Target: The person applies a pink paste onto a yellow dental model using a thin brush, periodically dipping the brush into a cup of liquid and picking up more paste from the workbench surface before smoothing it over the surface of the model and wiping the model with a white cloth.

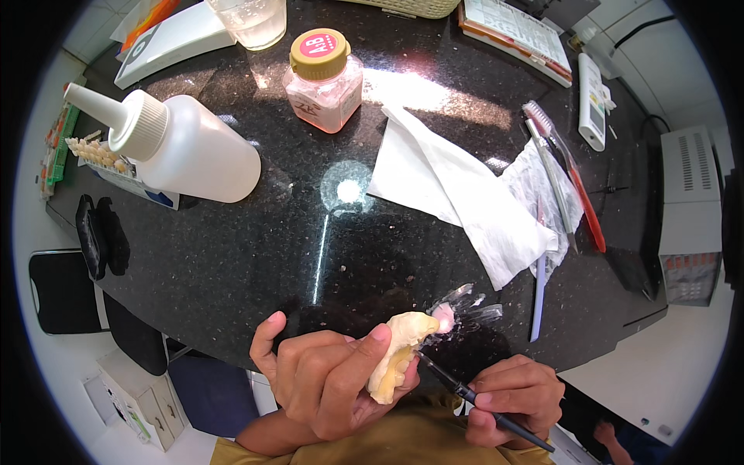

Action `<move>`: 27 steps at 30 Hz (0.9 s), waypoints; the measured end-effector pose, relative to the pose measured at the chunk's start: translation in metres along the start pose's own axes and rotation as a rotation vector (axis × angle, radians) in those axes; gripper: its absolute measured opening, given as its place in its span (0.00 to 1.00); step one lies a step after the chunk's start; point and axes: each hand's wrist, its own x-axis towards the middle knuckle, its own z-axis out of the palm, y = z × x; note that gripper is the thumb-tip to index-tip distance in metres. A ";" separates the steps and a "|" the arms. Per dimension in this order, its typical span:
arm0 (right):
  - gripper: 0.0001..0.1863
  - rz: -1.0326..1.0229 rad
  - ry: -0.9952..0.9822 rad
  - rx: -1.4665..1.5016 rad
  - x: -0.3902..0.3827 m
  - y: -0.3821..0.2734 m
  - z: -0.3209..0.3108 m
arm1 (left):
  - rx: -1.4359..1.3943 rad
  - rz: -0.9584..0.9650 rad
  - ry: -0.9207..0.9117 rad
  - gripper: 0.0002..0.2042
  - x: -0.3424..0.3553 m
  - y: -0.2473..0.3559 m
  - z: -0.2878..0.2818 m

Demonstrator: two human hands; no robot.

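My left hand (329, 372) holds a cream dental cast (404, 333) tilted above the black speckled counter's front edge, its fingers wrapped round it. My right hand (515, 395) grips a slim black-handled tool (443, 374) whose thin tip is at the cast's right side, low on the tooth row; whether it touches cannot be made out. Just beyond the cast, a small pink lump (443, 316) lies among shiny smears and scraps. Folded white tissues (442, 194) and a pale blue stick (538, 310) are to the upper right.
A white squeeze bottle (205, 151), tooth samples (97, 151) and black case (91, 236) stand or lie left. A pink jar (324, 101) and glass (256, 23) are at back, brushes (581, 194) and a white remote (590, 101) right. Another person's hand (606, 434) shows lower right.
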 end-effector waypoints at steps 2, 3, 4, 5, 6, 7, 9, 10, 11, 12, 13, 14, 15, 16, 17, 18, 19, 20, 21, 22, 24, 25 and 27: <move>0.11 0.006 0.017 0.006 -0.001 0.000 0.000 | 0.001 -0.001 0.004 0.23 0.000 0.000 0.000; 0.11 0.009 0.025 0.009 -0.002 0.000 0.000 | -0.003 -0.001 0.009 0.23 0.000 0.000 0.000; 0.11 0.010 0.010 0.025 -0.001 0.000 0.000 | -0.006 0.000 0.015 0.23 0.000 0.000 0.001; 0.11 0.011 -0.005 0.042 0.001 0.001 -0.001 | -0.010 0.000 0.020 0.23 0.000 0.000 0.001; 0.11 0.011 -0.020 0.058 0.001 0.002 -0.001 | -0.010 0.000 0.018 0.22 0.000 0.000 0.001; 0.11 0.005 -0.009 0.043 0.001 0.002 -0.001 | -0.011 0.000 0.016 0.22 0.000 0.000 0.000; 0.11 -0.008 0.012 0.012 -0.001 0.002 0.001 | -0.011 0.001 0.013 0.22 0.000 0.000 0.000; 0.11 -0.008 0.012 0.011 -0.001 0.002 0.001 | -0.009 0.000 0.015 0.22 0.000 0.000 0.000; 0.11 -0.008 0.012 0.011 -0.001 0.001 0.001 | -0.007 -0.001 0.016 0.21 0.000 0.001 0.000; 0.11 -0.008 0.012 0.011 -0.001 0.001 0.001 | -0.006 -0.004 0.018 0.21 0.000 0.001 0.000; 0.11 -0.005 0.016 0.009 -0.001 0.001 0.001 | -0.007 -0.006 0.020 0.21 0.000 0.001 0.000; 0.11 -0.002 0.020 0.007 -0.001 0.000 0.001 | -0.007 -0.008 0.022 0.20 0.001 0.001 0.000; 0.11 0.001 0.024 0.005 -0.001 0.000 0.001 | -0.007 -0.005 0.023 0.20 0.000 0.001 0.001; 0.11 0.001 0.017 0.002 -0.001 0.000 0.001 | -0.006 -0.003 0.025 0.20 0.000 0.001 0.001; 0.11 0.001 0.010 -0.001 0.000 0.000 0.001 | -0.004 -0.001 0.028 0.20 0.000 0.001 0.001; 0.11 0.000 0.003 -0.004 0.000 -0.001 0.001 | -0.003 -0.003 0.027 0.20 0.000 0.001 0.000; 0.11 -0.003 0.005 -0.006 0.000 0.000 0.001 | -0.003 -0.003 0.025 0.20 0.000 0.001 0.001; 0.11 -0.006 0.007 -0.006 0.000 0.000 0.001 | -0.002 -0.003 0.024 0.20 0.000 0.001 0.001; 0.11 -0.010 0.009 -0.007 0.000 0.000 0.000 | -0.005 -0.004 0.025 0.20 0.000 0.001 0.001; 0.11 -0.011 0.004 -0.012 0.000 0.000 0.000 | -0.006 -0.005 0.025 0.20 0.000 0.001 0.002; 0.11 -0.013 -0.005 -0.022 0.001 0.000 -0.001 | -0.009 -0.008 0.025 0.20 0.000 0.001 0.002; 0.11 -0.013 -0.005 -0.020 0.001 0.000 -0.001 | -0.011 -0.009 0.023 0.20 0.000 0.001 0.002; 0.11 -0.012 -0.005 -0.018 0.000 0.000 -0.002 | -0.010 -0.010 0.020 0.20 0.000 0.002 0.001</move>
